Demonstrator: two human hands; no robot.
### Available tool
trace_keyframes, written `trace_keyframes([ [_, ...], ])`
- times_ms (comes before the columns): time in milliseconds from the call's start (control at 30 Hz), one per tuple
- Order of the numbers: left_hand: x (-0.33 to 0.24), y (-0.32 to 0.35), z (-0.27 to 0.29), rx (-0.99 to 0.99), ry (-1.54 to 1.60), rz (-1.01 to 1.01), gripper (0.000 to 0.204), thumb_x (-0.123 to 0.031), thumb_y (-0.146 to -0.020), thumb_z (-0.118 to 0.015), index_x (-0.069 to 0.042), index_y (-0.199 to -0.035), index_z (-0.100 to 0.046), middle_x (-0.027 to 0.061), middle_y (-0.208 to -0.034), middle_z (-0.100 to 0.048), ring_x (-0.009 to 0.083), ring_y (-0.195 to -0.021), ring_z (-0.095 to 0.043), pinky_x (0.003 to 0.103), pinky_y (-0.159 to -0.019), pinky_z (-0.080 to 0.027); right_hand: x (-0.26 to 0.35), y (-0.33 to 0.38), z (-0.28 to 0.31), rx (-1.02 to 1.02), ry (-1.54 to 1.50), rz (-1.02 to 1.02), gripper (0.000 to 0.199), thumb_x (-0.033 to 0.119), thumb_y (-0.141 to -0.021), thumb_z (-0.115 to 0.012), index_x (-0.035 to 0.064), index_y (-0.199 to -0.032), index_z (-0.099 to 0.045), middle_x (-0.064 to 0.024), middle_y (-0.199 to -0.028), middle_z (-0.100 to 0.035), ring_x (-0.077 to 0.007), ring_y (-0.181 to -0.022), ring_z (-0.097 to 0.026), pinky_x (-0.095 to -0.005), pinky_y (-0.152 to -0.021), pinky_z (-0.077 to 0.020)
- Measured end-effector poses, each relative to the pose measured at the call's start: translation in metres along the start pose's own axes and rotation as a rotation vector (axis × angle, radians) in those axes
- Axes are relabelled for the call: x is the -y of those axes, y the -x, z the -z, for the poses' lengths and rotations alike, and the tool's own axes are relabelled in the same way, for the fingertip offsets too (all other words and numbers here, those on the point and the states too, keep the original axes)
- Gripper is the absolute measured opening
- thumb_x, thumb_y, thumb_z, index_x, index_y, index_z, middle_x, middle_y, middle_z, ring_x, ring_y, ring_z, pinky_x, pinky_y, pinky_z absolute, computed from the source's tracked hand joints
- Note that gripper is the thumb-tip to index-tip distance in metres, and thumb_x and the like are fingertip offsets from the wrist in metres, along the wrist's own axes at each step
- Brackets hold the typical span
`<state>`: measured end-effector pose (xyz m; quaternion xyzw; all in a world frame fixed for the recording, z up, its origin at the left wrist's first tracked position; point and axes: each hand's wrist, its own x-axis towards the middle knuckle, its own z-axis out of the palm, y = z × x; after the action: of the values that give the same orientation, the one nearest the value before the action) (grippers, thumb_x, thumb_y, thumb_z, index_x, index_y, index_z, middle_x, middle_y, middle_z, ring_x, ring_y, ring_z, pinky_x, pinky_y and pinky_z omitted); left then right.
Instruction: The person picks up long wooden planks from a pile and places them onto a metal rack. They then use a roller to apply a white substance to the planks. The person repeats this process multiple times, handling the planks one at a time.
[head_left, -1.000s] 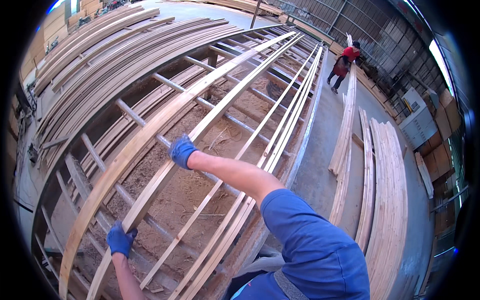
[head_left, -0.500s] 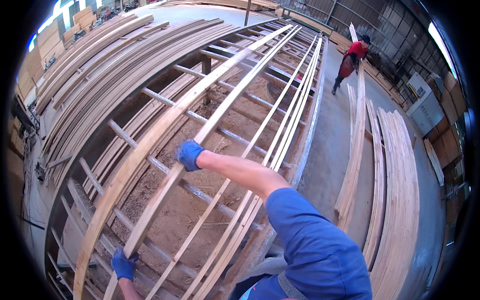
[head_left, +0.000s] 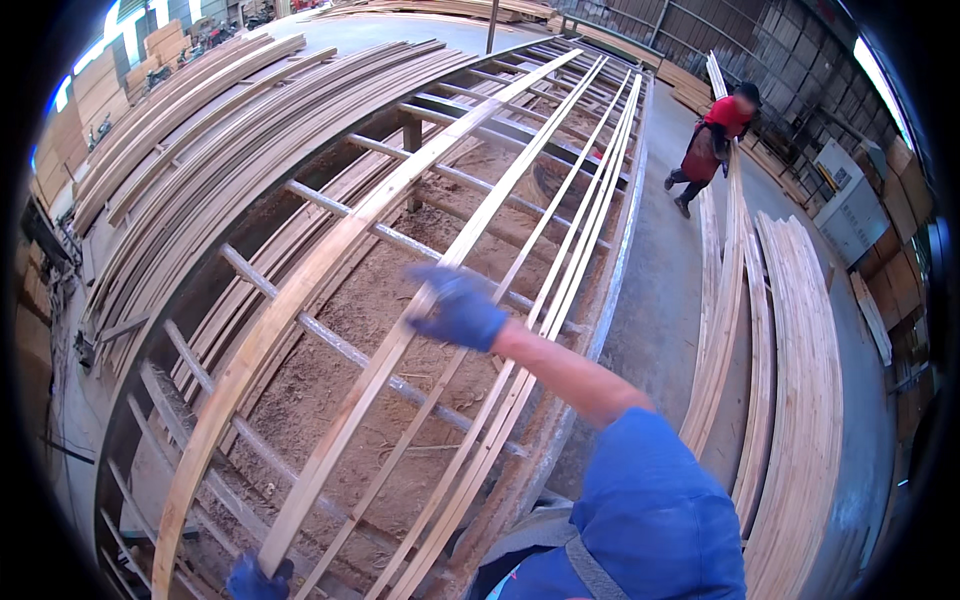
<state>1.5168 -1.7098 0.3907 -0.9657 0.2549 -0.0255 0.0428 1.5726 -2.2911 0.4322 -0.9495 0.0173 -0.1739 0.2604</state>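
Note:
A long pale wooden board (head_left: 340, 435) runs away from me across the metal rack (head_left: 350, 345). My left hand (head_left: 258, 578), in a blue glove, is closed around its near end at the lower edge of the view. Farther up, my right hand (head_left: 460, 308), also blue-gloved, is over the same board, its fingers apart and blurred by motion. To the left lies a wider board (head_left: 250, 350). Several thin wooden strips (head_left: 500, 430) lie to the right, passing under my right forearm.
Brown sawdust (head_left: 340, 470) lies beneath the rack's crossbars. Stacked boards (head_left: 250, 130) fill the left side. More boards (head_left: 800, 400) lie on the right of the walkway (head_left: 650, 300), where a person in red (head_left: 715, 145) handles long boards. A white cabinet (head_left: 850, 205) stands beyond.
The board's near part has shifted right, toward the thin strips. My right hand has moved up and right, its fingers now spread. My left hand is lower. The other person has stepped rightward.

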Motion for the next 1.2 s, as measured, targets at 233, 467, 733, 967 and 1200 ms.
trace_keyframes([
  [233,-0.059,0.065,0.027,0.270,0.006,0.036,0.071,-0.067,-0.080,-0.061,-0.008,-0.120,-0.063,0.0168,-0.068,-0.065,0.0376,-0.058,-0.063,0.050,-0.053,-0.047,-0.174,0.051,-0.008,-0.468,-1.493,-1.084,0.089,0.070,-0.081,-0.061,0.0075,-0.141,-0.040,-0.0223,-0.116,-0.060,-0.0358,-0.102,-0.063,-0.0564,-0.084,-0.0542],
  [467,-0.121,0.114,0.030,0.540,0.148,0.232,0.068,-0.042,-0.063,-0.083,-0.003,-0.114,-0.060,0.0185,-0.085,-0.067,0.0371,-0.077,-0.065,0.047,-0.065,-0.051,-0.230,0.047,-0.042,-0.797,-1.657,-0.880,0.066,0.076,-0.087,-0.043,0.0130,-0.101,-0.057,-0.0112,-0.084,-0.062,-0.0281,-0.075,-0.063,-0.0485,-0.068,-0.0523],
  [733,-0.135,0.165,0.052,0.116,0.155,0.025,0.067,-0.033,-0.063,-0.083,-0.008,-0.121,-0.061,0.0184,-0.094,-0.066,0.0363,-0.079,-0.065,0.044,-0.068,-0.054,-0.196,0.100,-0.044,-0.771,-1.669,-0.948,0.063,0.073,-0.091,-0.038,0.0175,-0.108,-0.062,-0.0069,-0.089,-0.062,-0.0245,-0.079,-0.058,-0.0417,-0.068,-0.0503],
  [967,-0.112,0.230,0.020,0.263,0.153,0.093,0.069,-0.038,-0.064,-0.081,-0.009,-0.123,-0.062,0.0160,-0.073,-0.065,0.0358,-0.064,-0.063,0.045,-0.059,-0.052,-0.164,0.158,-0.009,-0.702,-1.717,-0.907,0.073,0.073,-0.091,-0.039,0.0112,-0.128,-0.053,-0.0119,-0.100,-0.061,-0.0272,-0.088,-0.060,-0.0406,-0.076,-0.0533],
  [1200,-0.122,0.254,0.028,0.348,0.124,0.064,0.074,-0.044,-0.065,-0.081,-0.001,-0.121,-0.062,0.0166,-0.068,-0.064,0.0346,-0.066,-0.064,0.045,-0.064,-0.052,-0.138,0.193,0.015,-0.809,-1.689,-0.889,0.076,0.083,-0.083,-0.037,0.0091,-0.084,-0.055,-0.0071,-0.064,-0.052,-0.0275,-0.055,-0.052,-0.0434,-0.054,-0.0474],
])
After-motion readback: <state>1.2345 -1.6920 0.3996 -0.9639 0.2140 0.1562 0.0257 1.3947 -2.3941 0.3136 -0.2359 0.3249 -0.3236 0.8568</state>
